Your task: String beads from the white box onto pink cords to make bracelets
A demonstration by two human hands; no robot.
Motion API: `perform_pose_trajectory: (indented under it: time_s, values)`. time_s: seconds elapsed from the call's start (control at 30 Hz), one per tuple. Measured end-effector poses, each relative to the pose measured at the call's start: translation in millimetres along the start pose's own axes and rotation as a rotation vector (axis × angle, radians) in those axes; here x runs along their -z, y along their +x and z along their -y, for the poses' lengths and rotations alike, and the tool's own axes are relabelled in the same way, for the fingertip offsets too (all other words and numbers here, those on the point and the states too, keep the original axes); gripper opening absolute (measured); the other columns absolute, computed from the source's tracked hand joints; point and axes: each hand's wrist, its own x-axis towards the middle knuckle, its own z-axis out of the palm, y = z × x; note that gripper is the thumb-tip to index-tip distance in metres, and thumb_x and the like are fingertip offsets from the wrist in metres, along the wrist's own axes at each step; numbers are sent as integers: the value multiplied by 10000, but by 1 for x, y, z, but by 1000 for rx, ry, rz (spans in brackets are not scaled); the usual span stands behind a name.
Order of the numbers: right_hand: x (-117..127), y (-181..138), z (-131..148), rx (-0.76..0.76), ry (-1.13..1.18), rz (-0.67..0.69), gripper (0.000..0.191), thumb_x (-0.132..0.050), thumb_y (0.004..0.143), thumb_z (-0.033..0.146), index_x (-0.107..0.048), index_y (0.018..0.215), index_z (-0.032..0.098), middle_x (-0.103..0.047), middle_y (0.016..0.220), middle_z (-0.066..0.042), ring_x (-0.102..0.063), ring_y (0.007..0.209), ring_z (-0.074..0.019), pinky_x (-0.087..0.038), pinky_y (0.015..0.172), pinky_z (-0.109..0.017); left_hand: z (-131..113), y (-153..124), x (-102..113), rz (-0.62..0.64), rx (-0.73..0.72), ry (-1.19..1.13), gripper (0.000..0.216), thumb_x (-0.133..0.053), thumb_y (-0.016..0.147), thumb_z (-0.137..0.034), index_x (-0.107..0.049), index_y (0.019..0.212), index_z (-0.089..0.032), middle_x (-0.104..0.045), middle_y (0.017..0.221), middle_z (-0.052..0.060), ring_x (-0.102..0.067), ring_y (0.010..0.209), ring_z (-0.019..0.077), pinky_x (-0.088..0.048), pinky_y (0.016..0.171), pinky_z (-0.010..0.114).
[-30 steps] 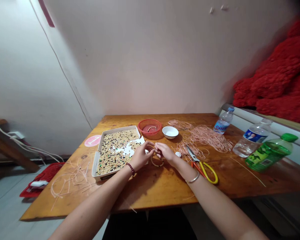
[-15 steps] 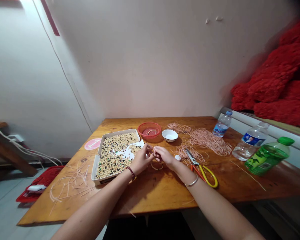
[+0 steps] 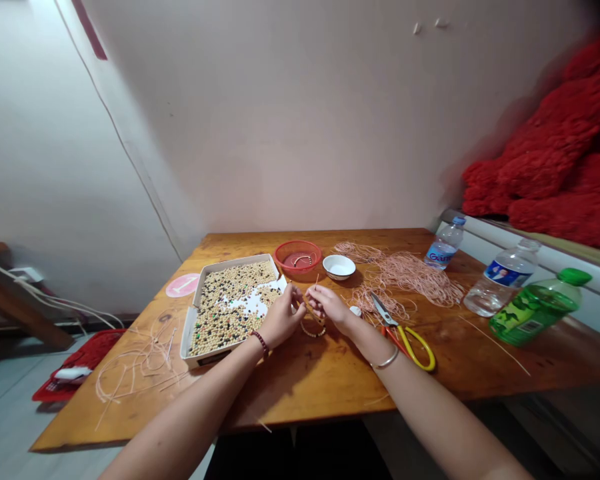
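We note both hands meeting over the desk (image 3: pixel 305 387), just right of the box of beads (image 3: pixel 200 360). Left hand (image 3: pixel 279 320) and right hand (image 3: pixel 331 305) each pinch the beaded cord (image 3: pixel 314 331) with narrowed fingers. Its loop hangs between them; whether it touches the desk we cannot tell. Scissors (image 3: pixel 406 331) lie beside the right wrist. Red basket (image 3: pixel 299 267) and white bowl (image 3: pixel 339 273) stand behind.

L hand (image 3: pixel 280 319) & R hand (image 3: pixel 331 307) have edged slightly toward back edge of table (image 3: pixel 330 390), both pinching the beaded cord (image 3: pixel 314 329) closer together. Cord's loose end (image 3: pixel 317 281) now sticks up above R fingertips; not seen earlier.
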Motion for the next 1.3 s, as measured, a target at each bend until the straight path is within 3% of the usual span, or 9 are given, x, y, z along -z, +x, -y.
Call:
perform_pose_trajectory:
  time_s: [0.23, 0.47, 0.7, 0.97, 1.3]
  values:
    - [2, 3, -1, 69, -147, -114, 318, -670, 676, 444, -607, 783, 151, -563, 621, 26, -418, 450, -58, -293, 420, -200, 2, 0, -1, -18, 21, 16, 116, -481, 808, -232, -418, 900, -203, -586, 802, 6, -550, 695, 138, -418, 662, 258]
    - [7, 4, -5, 116, -161, -99, 355, -719, 629, 432, -702, 821, 134, -682, 739, -50, -541, 590, -113, -427, 515, -231, 1, 0, -1, -25, 18, 32, 107, -483, 813, -247, -420, 889, -204, -580, 790, 3, -548, 706, 139, -416, 672, 257]
    - [6, 6, -5, 195, -108, -94, 312, -735, 617, 410, -722, 805, 161, -694, 713, -45, -590, 603, -139, -489, 561, -276, 2, 0, 0, 0, 23, 28, 95, -473, 828, -277, -427, 864, -203, -572, 793, 6, -543, 695, 141, -417, 664, 262]
    - [2, 2, -2, 238, -111, -102, 176, -690, 660, 285, -738, 790, 176, -722, 759, -55, -656, 698, -179, -532, 695, -335, 2, -2, 1, 2, 47, -39, 189, -506, 853, -337, -469, 978, -201, -632, 839, 21, -590, 740, 161, -435, 666, 265]
    - [-6, 1, -7, 205, -64, -97, 396, -774, 591, 475, -743, 823, 155, -736, 882, -124, -692, 817, -252, -547, 789, -420, 10, 1, 0, 29, -6, 56, 204, -477, 870, -296, -634, 914, -173, -681, 859, 66, -603, 755, 180, -444, 709, 280]
